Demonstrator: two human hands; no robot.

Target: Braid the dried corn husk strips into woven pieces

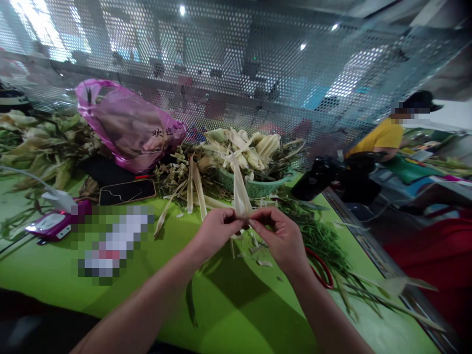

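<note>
Fingers point(260, 229) pinched together, holding pale husk point(241, 195)

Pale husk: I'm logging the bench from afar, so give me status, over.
Left hand, right hand: both pinching lower end of pale husk. Husk upright, narrow tip up. Husk unobstructed; loose scraps, red loop near right hand.

This looks to us like a craft workshop. On the green table point(165, 255) we see dried husks point(47, 147) heaped at its back left, more of them piled in a green basket point(269, 188) at its back, and a purple power strip point(55, 223) on its left part. A perforated metal screen point(228, 59) stands behind it; beyond its right edge, we find a person in a yellow top point(383, 137).
</note>
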